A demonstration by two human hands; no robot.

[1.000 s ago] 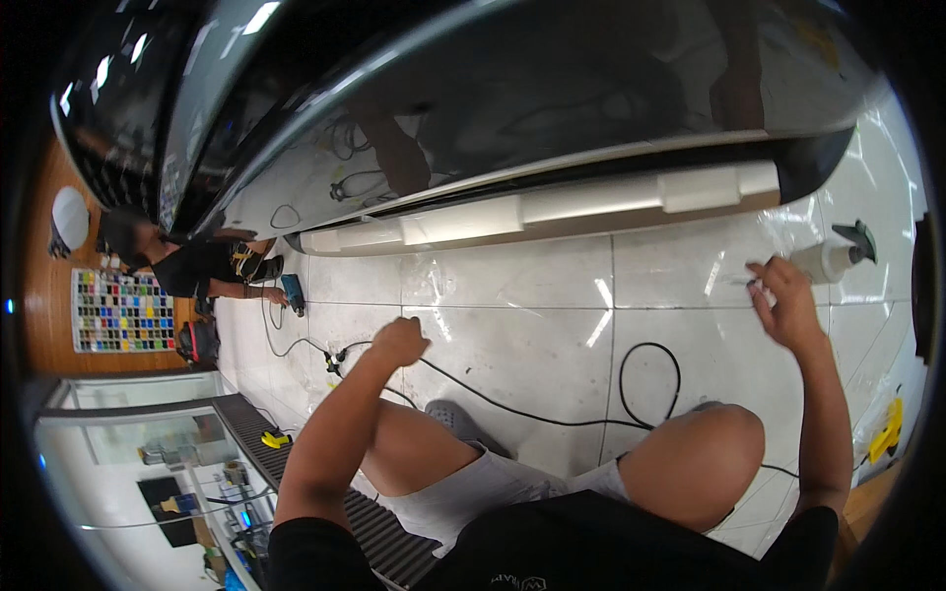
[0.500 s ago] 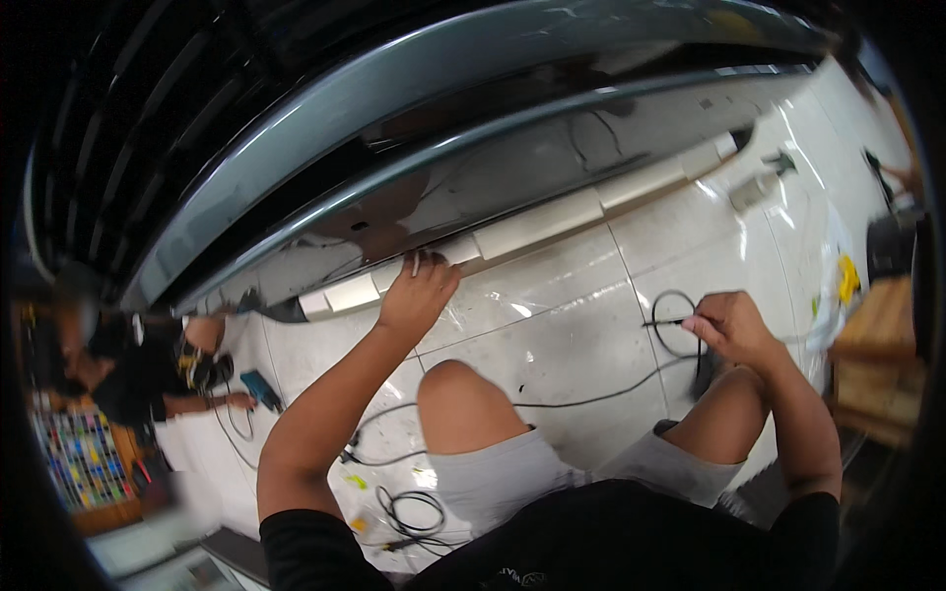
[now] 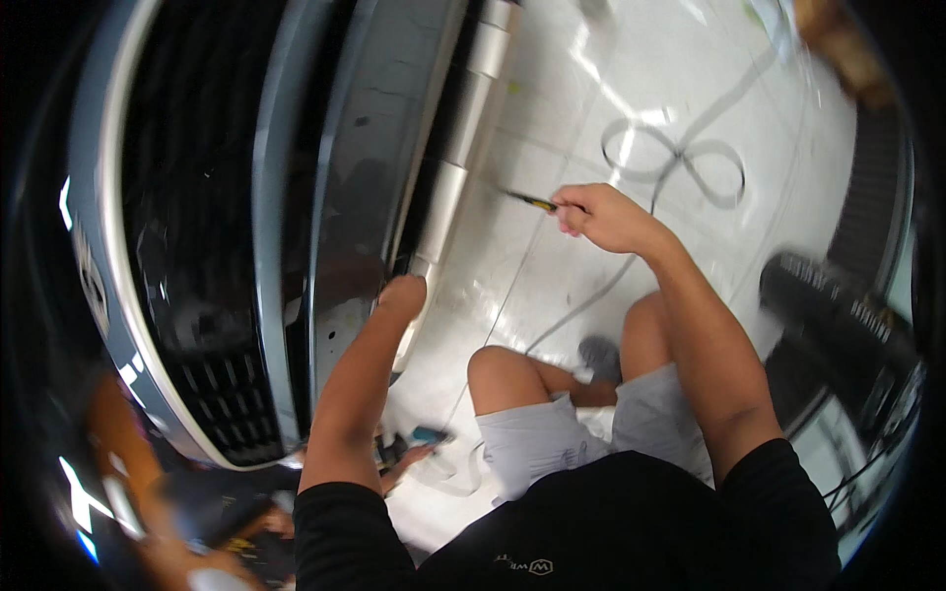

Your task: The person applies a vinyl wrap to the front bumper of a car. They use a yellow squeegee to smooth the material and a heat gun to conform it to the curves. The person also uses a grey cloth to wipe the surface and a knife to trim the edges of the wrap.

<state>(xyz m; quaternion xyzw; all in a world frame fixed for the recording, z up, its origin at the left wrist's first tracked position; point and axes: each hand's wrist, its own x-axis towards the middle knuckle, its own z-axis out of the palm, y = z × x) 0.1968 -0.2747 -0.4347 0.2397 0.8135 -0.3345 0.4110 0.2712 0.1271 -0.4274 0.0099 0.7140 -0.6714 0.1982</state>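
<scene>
Before me is the front of a car, with a dark grille [image 3: 197, 231] and a glossy grey bumper [image 3: 360, 187]. A pale strip in sections [image 3: 446, 202] runs along the bumper's lower edge. My left hand [image 3: 402, 294] reaches to that edge; its fingers curl out of sight there and are blurred. In my closed right hand [image 3: 601, 217] is a slim dark pointed tool with a yellow part [image 3: 532, 200]. Its tip points toward the pale strip, apart from it. Motion blur hides the tool's exact kind.
A looped cable [image 3: 680, 156] lies on the glossy tiled floor [image 3: 552, 128], with its line running toward my knees. Low at left, another person's hand [image 3: 419, 453] is by a teal tool [image 3: 431, 433]. A black case-like object [image 3: 838, 310] stands at the right.
The view has turned, so the bumper now runs up and down at the left. My right hand has come nearer the bumper with the tool. My left hand stays at its lower edge.
</scene>
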